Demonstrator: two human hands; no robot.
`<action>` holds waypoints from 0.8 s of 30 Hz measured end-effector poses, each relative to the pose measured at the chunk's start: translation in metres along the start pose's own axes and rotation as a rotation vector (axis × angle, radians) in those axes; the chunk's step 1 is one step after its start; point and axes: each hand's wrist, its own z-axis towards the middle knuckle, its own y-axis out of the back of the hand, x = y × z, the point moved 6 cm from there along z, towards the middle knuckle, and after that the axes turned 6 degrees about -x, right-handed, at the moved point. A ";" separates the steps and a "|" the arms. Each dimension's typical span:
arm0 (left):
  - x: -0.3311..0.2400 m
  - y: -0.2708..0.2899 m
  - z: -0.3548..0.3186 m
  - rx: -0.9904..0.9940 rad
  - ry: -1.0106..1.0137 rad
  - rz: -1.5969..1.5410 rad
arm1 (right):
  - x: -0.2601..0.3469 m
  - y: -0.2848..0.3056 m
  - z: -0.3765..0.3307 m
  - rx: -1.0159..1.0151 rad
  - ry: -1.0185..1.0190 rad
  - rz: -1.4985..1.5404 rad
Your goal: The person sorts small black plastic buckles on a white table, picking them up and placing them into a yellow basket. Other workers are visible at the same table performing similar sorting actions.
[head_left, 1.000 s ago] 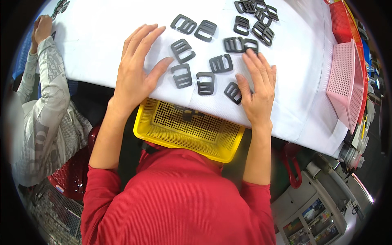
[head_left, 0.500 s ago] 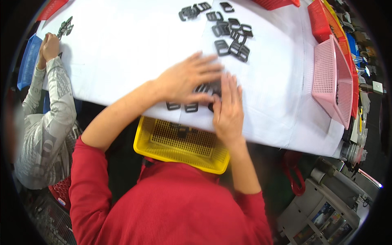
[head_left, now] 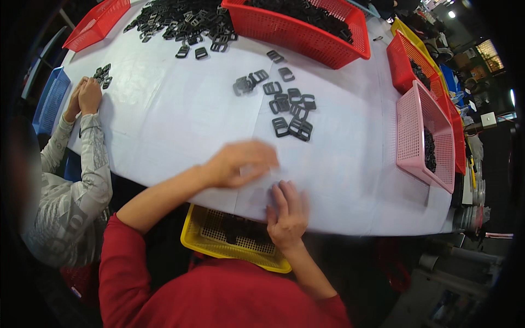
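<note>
My left hand (head_left: pixel 243 163) hovers above the near part of the white-covered table, smeared by motion, its fingers bent; whether it holds anything cannot be made out. Close to the table's near edge is my right hand (head_left: pixel 289 216), fingers stretched and thumb apart. A small dark patch shows by its fingertips, too blurred to name. Beyond both hands lies a loose group of black plastic strap buckles (head_left: pixel 300 129), some overlapping. Below the table edge, against my body, a yellow basket (head_left: pixel 191 243) holds some dark pieces.
A large heap of black buckles (head_left: pixel 183 22) lies at the far side, beside a red basket (head_left: pixel 295 41) full of them. Pink (head_left: pixel 413 131) and red baskets line the right edge. At left, a co-worker's hands (head_left: pixel 87 97) are by several buckles and a blue basket (head_left: pixel 50 101).
The view has tilted up, showing more of the far table. My hands have drawn apart and nearer the table edge. The buckles that lay under and beside them no longer show on the table.
</note>
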 end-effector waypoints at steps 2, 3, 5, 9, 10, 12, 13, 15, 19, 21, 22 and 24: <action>0.061 0.037 0.041 -0.169 0.040 0.423 | -0.005 -0.001 -0.004 -0.062 0.010 -0.086; 0.097 0.047 0.054 -0.229 0.119 0.557 | -0.008 0.000 -0.005 -0.087 0.004 -0.093; 0.142 0.069 0.072 -0.204 0.216 0.721 | -0.002 -0.004 -0.002 -0.107 0.027 -0.103; 0.180 0.061 0.132 0.038 0.268 0.713 | 0.002 -0.004 -0.001 -0.153 0.049 -0.118; 0.181 0.054 0.143 0.113 0.222 0.618 | 0.002 -0.004 -0.001 -0.160 0.054 -0.120; 0.177 0.029 0.158 0.287 0.137 0.421 | -0.001 -0.005 -0.003 -0.161 0.044 -0.120; 0.173 0.021 0.160 0.316 0.103 0.371 | -0.001 -0.005 -0.002 -0.165 0.044 -0.118; 0.151 -0.008 0.159 0.394 0.049 0.309 | -0.003 -0.002 -0.005 -0.161 0.021 -0.147; 0.116 -0.034 0.138 0.481 -0.065 0.217 | -0.003 -0.003 -0.005 -0.161 0.015 -0.140; 0.105 -0.042 0.124 0.471 -0.091 0.123 | -0.002 -0.001 -0.004 -0.170 0.008 -0.114; 0.100 -0.044 0.114 0.464 -0.100 0.122 | 0.000 0.001 -0.002 -0.175 0.011 -0.095; 0.089 -0.050 0.100 0.486 -0.083 0.087 | -0.002 0.007 0.000 -0.176 -0.004 0.025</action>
